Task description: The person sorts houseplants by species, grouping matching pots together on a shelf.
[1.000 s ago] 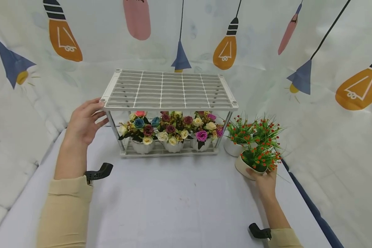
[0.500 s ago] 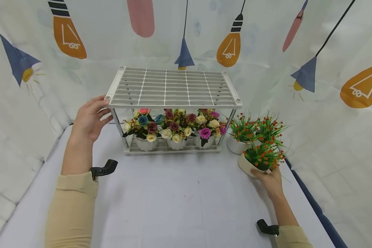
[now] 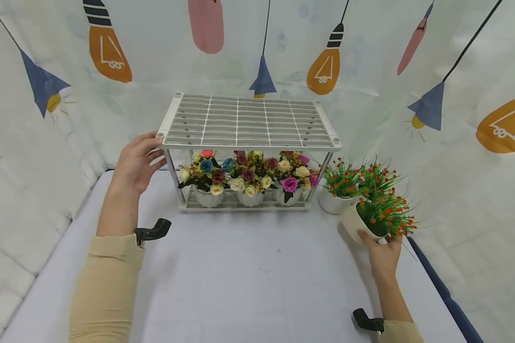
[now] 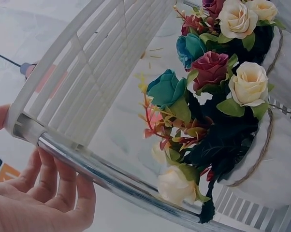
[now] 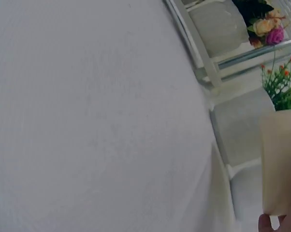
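Note:
My left hand [image 3: 136, 164] holds the front left corner of a white two-tier rack [image 3: 249, 121]. In the left wrist view, the thumb lies at the top corner and the fingers [image 4: 58, 181] bend beneath it beside the metal post [image 4: 111, 176]. My right hand [image 3: 384, 255] grips a cream pot [image 3: 353, 224] of grassy greenery with small red flowers [image 3: 388, 214], tilted to the right. Only fingertips [image 5: 264, 223] and part of that pot show in the right wrist view. Two similar plants stand behind it, one in a white pot [image 3: 332, 202].
Three pots of artificial roses, left [image 3: 209, 197], middle [image 3: 251, 197] and right [image 3: 287, 195], stand in a row on the rack's lower tier. A white cloth [image 3: 257, 276] covers the table. Behind hangs a curtain [image 3: 154, 57] printed with lamps and bulbs.
The cream pot has risen slightly and tips further right in my right hand. My left hand keeps its place at the rack's corner. The whole head view has shifted, moving the scene right.

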A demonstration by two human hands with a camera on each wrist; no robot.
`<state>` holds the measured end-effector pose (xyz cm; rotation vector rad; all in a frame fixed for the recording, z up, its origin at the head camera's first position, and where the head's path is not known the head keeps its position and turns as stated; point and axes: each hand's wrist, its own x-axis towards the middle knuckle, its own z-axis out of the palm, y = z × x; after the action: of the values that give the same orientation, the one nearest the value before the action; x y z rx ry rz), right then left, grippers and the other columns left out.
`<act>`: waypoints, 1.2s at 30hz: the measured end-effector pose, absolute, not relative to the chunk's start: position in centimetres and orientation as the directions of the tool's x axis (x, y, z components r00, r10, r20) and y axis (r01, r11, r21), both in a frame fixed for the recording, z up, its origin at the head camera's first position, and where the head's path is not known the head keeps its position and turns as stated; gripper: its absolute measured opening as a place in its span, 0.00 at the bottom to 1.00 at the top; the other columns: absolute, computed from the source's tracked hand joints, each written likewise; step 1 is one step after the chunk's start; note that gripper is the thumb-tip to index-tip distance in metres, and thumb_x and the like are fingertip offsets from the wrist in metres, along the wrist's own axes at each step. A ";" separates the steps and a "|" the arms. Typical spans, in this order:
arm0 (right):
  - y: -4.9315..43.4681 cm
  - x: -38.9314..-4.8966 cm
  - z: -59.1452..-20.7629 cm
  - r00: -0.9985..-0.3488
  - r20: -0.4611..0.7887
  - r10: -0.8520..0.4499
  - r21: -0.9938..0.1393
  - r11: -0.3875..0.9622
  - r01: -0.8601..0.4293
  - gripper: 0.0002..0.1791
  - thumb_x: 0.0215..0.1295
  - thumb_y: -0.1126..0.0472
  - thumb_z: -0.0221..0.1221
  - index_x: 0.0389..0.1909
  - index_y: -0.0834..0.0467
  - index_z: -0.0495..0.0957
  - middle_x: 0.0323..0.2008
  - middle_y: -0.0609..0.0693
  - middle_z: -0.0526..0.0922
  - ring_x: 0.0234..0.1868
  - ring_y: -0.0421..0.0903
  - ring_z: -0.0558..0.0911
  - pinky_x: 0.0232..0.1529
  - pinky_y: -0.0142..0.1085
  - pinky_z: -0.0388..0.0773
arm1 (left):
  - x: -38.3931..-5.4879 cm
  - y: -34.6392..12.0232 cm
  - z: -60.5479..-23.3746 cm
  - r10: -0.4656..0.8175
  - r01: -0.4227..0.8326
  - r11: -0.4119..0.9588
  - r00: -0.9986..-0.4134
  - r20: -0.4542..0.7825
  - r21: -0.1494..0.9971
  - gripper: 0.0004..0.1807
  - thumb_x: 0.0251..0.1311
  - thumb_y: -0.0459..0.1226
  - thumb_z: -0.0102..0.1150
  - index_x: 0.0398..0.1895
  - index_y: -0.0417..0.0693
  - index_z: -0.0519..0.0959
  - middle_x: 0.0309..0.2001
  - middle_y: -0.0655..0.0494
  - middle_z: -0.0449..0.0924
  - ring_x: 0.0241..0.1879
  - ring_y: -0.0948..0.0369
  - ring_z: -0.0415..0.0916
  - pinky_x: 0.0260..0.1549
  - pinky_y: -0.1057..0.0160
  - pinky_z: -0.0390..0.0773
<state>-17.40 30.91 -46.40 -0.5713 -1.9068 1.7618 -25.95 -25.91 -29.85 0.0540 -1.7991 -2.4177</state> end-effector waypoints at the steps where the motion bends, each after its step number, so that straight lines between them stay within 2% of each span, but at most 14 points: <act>1: 30.7 -17.4 -46.0 -0.782 0.088 0.617 -0.995 0.092 -0.040 0.51 0.53 0.65 0.78 0.74 0.48 0.61 0.66 0.46 0.66 0.63 0.44 0.66 0.54 0.31 0.70 | -26.0 -25.8 -29.9 -0.123 0.079 -0.281 -0.991 0.046 0.956 0.28 0.71 0.43 0.64 0.69 0.46 0.68 0.58 0.55 0.74 0.55 0.59 0.72 0.57 0.59 0.68; 7: 29.2 -17.7 -42.6 -0.736 0.221 0.640 -0.972 0.081 -0.222 0.49 0.54 0.67 0.77 0.74 0.48 0.61 0.66 0.46 0.65 0.64 0.44 0.67 0.59 0.36 0.74 | -26.0 -25.7 -29.9 -0.128 0.087 -0.274 -0.990 0.054 0.958 0.27 0.72 0.43 0.63 0.69 0.46 0.68 0.57 0.56 0.75 0.55 0.59 0.72 0.56 0.59 0.67; 12: 26.7 -18.5 -39.1 -0.721 0.376 0.582 -0.902 0.051 -0.430 0.45 0.55 0.71 0.75 0.72 0.53 0.65 0.65 0.52 0.69 0.65 0.50 0.70 0.57 0.38 0.77 | -26.0 -25.9 -29.7 -0.129 0.100 -0.293 -0.990 0.065 0.951 0.27 0.71 0.42 0.63 0.68 0.46 0.68 0.58 0.55 0.75 0.53 0.60 0.73 0.55 0.60 0.68; 15: 25.3 -18.7 -37.1 -0.716 0.449 0.535 -0.863 0.053 -0.502 0.46 0.55 0.72 0.74 0.73 0.53 0.64 0.66 0.55 0.69 0.66 0.53 0.70 0.55 0.38 0.77 | -26.1 -25.9 -29.7 -0.120 0.092 -0.297 -0.991 0.059 0.950 0.26 0.71 0.42 0.63 0.68 0.47 0.68 0.58 0.54 0.74 0.53 0.60 0.73 0.54 0.60 0.68; 20: 23.2 -18.8 -34.5 -0.720 0.479 0.503 -0.849 0.058 -0.525 0.47 0.55 0.70 0.75 0.74 0.53 0.62 0.66 0.54 0.69 0.66 0.53 0.69 0.55 0.38 0.77 | -26.1 -25.6 -30.0 -0.123 0.083 -0.301 -0.991 0.048 0.950 0.27 0.71 0.42 0.63 0.68 0.48 0.68 0.60 0.54 0.74 0.54 0.59 0.72 0.56 0.60 0.67; 25: 21.1 -19.4 -32.6 -0.749 0.479 0.458 -0.842 -0.001 -0.540 0.45 0.56 0.69 0.75 0.71 0.55 0.62 0.65 0.55 0.69 0.64 0.56 0.74 0.55 0.39 0.79 | -26.1 -25.8 -30.2 -0.130 0.088 -0.305 -0.990 0.051 0.948 0.28 0.71 0.42 0.64 0.69 0.47 0.67 0.59 0.53 0.74 0.53 0.60 0.73 0.55 0.60 0.68; 28: 20.1 -20.1 -31.6 -0.761 0.490 0.426 -0.845 0.019 -0.534 0.41 0.58 0.65 0.75 0.69 0.56 0.64 0.63 0.55 0.70 0.60 0.57 0.76 0.54 0.39 0.80 | -26.0 -26.1 -30.3 -0.136 0.079 -0.315 -0.990 0.038 0.946 0.28 0.70 0.42 0.64 0.69 0.47 0.67 0.59 0.54 0.74 0.52 0.60 0.73 0.53 0.61 0.69; 32: 19.1 -20.6 -30.3 -0.760 0.508 0.406 -0.848 0.077 -0.525 0.39 0.59 0.60 0.75 0.67 0.56 0.66 0.58 0.53 0.71 0.56 0.55 0.78 0.51 0.38 0.81 | -25.8 -26.1 -30.4 -0.139 0.081 -0.339 -0.990 0.035 0.937 0.28 0.70 0.41 0.64 0.69 0.46 0.67 0.57 0.56 0.75 0.52 0.59 0.72 0.53 0.61 0.69; 36: 18.5 -21.0 -29.1 -0.744 0.540 0.395 -0.817 0.033 -0.575 0.38 0.58 0.62 0.75 0.66 0.58 0.66 0.57 0.55 0.71 0.55 0.57 0.79 0.50 0.40 0.82 | -25.9 -25.5 -30.3 -0.131 0.101 -0.337 -0.990 0.060 0.936 0.28 0.70 0.41 0.64 0.69 0.45 0.67 0.56 0.56 0.76 0.52 0.59 0.73 0.53 0.61 0.69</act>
<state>-21.04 18.49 -29.12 0.1862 -1.6241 1.7908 -25.95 -25.54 -30.27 0.0399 -1.7181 -2.4581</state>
